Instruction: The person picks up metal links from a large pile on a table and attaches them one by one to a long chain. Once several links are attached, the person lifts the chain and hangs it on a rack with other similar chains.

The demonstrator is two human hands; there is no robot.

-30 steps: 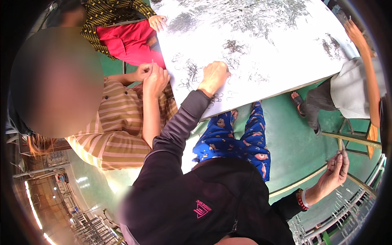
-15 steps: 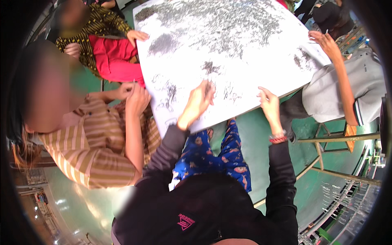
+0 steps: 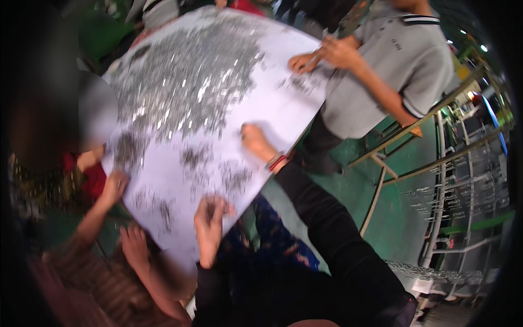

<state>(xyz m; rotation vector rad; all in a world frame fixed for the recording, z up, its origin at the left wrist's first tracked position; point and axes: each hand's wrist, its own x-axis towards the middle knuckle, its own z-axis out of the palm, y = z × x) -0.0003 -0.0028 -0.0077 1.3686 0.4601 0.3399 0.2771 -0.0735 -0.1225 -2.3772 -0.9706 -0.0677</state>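
While the right hand [image 3: 256, 140] is out over the white table [image 3: 278, 106], its fingers bend in, and the blur makes it too hard to tell if they grip a bit. Closer to the body, the left hand [image 3: 211, 220] has its thumb and fingers curled near each other by the table's near edge; what they pinch, if anything, cannot be told. The big heap [image 3: 180, 76] of thin, shiny strips lies past both hands, left of the right one. The near pile [image 3: 236, 175], small and dark, sits between the two hands. The middle pile [image 3: 196, 157] is left of the right hand, and the side pile [image 3: 164, 211] is left of the left hand. Past the right hand, and to its right, small dark marks [image 3: 396, 43] on a gray shirt [image 3: 376, 103] are too blurry to read. Far right of both hands, a rack [image 3: 439, 191] has little bits hanging by it.
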